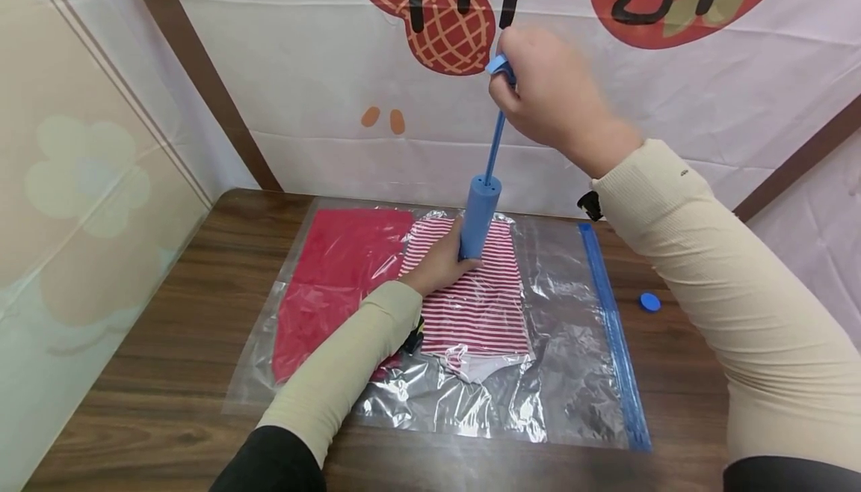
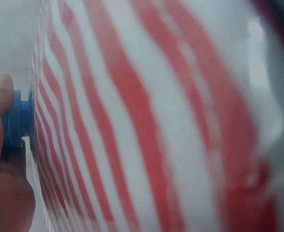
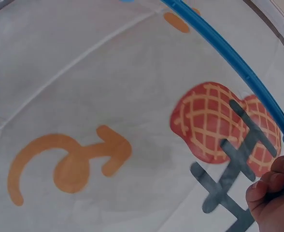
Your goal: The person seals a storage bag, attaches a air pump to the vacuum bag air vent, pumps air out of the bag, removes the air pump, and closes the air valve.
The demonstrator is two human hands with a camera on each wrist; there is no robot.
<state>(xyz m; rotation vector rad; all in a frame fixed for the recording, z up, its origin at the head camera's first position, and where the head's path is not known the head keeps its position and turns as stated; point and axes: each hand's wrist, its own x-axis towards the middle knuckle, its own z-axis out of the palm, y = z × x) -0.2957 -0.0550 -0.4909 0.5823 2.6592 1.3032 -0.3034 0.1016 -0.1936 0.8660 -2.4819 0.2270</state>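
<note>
Gripping the pump [image 1: 480, 215], left fingers [image 1: 457, 234] perhaps touch the bag [image 1: 565, 327].

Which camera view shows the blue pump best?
The head view: it catches the pump with barrel, rod and handle together. The left wrist view shows only its lower end; the right wrist view, mainly the rod.

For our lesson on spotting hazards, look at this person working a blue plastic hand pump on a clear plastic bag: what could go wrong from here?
The blue cylindrical plastic pump might tip: the left hand steadies only its base while the right hand holds its blue handle high.
The small round blue plastic cap, loose on the brown wood-grain table, could get knocked away.
</note>
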